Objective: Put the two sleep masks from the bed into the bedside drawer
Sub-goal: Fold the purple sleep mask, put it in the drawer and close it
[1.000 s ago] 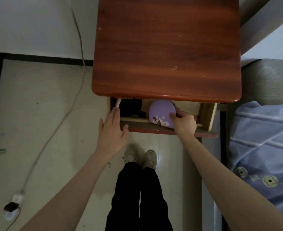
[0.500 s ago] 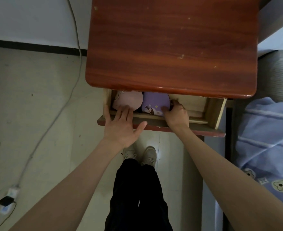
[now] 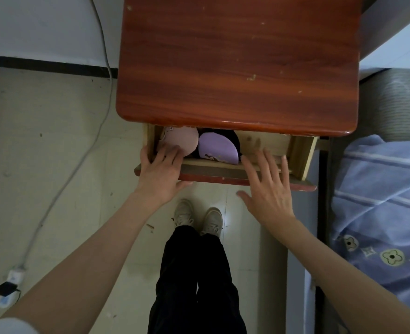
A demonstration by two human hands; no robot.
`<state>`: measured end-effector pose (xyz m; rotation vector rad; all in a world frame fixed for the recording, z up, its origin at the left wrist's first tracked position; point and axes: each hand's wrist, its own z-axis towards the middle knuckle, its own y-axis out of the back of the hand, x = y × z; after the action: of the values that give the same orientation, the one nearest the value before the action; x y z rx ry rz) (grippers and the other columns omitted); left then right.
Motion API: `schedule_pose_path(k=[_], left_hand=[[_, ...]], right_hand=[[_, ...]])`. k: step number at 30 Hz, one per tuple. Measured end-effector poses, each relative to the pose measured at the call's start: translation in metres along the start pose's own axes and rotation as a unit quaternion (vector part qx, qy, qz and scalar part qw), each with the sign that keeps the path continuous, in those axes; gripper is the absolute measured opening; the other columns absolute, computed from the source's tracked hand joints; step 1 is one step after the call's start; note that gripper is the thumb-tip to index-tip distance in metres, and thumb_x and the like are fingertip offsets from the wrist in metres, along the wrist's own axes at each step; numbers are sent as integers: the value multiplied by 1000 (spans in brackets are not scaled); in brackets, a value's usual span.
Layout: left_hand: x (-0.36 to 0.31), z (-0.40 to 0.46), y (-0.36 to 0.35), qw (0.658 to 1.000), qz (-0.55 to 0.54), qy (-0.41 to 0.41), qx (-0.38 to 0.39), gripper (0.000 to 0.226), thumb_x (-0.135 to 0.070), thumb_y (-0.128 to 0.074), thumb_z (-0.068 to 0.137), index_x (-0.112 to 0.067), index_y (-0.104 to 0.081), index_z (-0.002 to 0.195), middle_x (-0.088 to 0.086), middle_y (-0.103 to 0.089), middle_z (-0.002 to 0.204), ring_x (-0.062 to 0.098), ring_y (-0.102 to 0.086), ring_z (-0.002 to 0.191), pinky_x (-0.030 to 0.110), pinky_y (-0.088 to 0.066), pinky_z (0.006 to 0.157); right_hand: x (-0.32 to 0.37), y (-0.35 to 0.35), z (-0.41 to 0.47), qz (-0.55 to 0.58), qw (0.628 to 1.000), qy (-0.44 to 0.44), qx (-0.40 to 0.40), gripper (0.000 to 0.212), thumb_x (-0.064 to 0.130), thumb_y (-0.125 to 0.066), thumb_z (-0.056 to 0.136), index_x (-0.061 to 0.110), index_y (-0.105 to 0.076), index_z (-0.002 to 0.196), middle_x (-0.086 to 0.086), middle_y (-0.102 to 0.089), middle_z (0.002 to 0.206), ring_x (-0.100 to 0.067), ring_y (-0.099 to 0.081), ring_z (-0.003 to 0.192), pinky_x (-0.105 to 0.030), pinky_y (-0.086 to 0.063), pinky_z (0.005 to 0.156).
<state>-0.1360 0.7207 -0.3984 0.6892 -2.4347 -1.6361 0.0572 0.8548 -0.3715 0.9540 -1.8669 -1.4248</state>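
Observation:
The bedside drawer (image 3: 298,153) stands pulled out under the red-brown wooden table top (image 3: 237,61). Inside it, at the left, lies a pink sleep mask (image 3: 183,139). A purple sleep mask (image 3: 217,148) lies beside it, over something dark. My left hand (image 3: 161,173) rests on the drawer's front edge, fingers spread, fingertips touching the pink mask. My right hand (image 3: 268,186) hovers flat over the front edge to the right of the purple mask, fingers apart and holding nothing.
A bed with a blue striped flowered cover (image 3: 382,213) is on the right. A white cable (image 3: 78,165) runs along the tiled floor on the left to a power strip (image 3: 9,285). My legs and shoes (image 3: 199,218) stand below the drawer.
My right hand has let go of the purple mask and drawn back, opening flat. The pink mask now lies in the drawer's left part. The view shifted slightly.

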Motion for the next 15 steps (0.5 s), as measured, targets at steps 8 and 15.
schedule_pose_path(k=[8, 15], left_hand=[[-6, -8, 0, 1000, 15, 9, -5, 67, -48, -48, 84, -4, -35, 133, 14, -42, 142, 31, -30, 136, 66, -10, 106], [-19, -17, 29, 982, -10, 38, -186, 33, -33, -52, 87, -11, -56, 111, 7, -67, 110, 25, -56, 112, 46, -27, 99]], right_hand=[[-11, 5, 5, -42, 996, 22, -75, 91, 35, -78, 67, 7, -30, 138, -21, -40, 144, -38, -35, 133, -60, -20, 105], [-15, 34, 17, 6, 994, -6, -109, 85, 24, -75, 72, 5, -27, 140, -19, -34, 147, -36, -25, 137, -59, -20, 110]])
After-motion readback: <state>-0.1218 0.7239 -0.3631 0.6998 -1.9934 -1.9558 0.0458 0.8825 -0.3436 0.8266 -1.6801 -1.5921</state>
